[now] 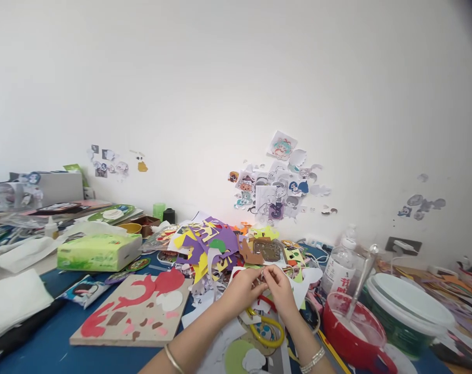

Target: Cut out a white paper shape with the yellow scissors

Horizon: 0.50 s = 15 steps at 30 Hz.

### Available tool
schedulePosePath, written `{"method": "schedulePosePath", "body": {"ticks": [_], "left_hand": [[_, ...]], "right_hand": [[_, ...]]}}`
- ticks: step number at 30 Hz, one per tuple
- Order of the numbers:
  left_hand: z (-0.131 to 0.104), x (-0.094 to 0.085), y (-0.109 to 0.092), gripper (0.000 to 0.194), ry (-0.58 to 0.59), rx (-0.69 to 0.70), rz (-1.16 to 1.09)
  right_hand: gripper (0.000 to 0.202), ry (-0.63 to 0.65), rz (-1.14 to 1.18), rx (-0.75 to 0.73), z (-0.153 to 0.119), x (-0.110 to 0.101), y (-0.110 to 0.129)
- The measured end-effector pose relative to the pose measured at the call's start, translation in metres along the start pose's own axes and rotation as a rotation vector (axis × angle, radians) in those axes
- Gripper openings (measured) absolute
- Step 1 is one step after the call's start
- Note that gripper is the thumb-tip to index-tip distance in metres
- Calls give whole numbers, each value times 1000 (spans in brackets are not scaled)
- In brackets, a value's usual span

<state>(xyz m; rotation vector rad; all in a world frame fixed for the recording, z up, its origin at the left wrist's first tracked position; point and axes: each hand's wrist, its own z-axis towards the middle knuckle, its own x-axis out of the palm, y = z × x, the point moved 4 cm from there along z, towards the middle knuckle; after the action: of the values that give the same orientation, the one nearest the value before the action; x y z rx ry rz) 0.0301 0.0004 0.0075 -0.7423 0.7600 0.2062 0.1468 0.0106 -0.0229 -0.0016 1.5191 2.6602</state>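
Note:
My left hand (245, 287) and my right hand (278, 289) meet above the cluttered middle of the table. Both have their fingertips pinched close together, and whatever small piece lies between them is too hidden to name. Just under my hands is a yellow ring-shaped thing (273, 335), with red bits beside it. Nearer to me, a light green paper disc (239, 357) and a white cut-out (254, 359) lie on printed white paper. To the left, a board (142, 337) carries red, brown, pink and white cut paper shapes.
A heap of coloured paper scraps (216, 236) rises behind my hands. On the right stand a red cup (354, 324) with a stirring stick (362, 285), a plastic bottle (339, 267) and a lidded tub (409, 311). A green tissue pack (99, 252) sits at left.

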Motion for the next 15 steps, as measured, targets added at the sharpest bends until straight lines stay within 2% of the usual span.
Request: {"method": "schedulePosePath", "body": {"ticks": [3,8,12,15], "left_hand": [[1,-3,-1,21,4,5,-96],[3,-7,2,34,-29,-66,-212],[3,-9,4,38,-86,-138,-285],[3,-14,8,38,-143,-197,-361]], "right_hand": [[25,5,-51,-29,-1,-3,4],[27,29,-151,-46,-3,-3,8],[28,-86,-264,-50,-4,-8,7],[26,-198,-366,-45,-8,-20,7]]}}
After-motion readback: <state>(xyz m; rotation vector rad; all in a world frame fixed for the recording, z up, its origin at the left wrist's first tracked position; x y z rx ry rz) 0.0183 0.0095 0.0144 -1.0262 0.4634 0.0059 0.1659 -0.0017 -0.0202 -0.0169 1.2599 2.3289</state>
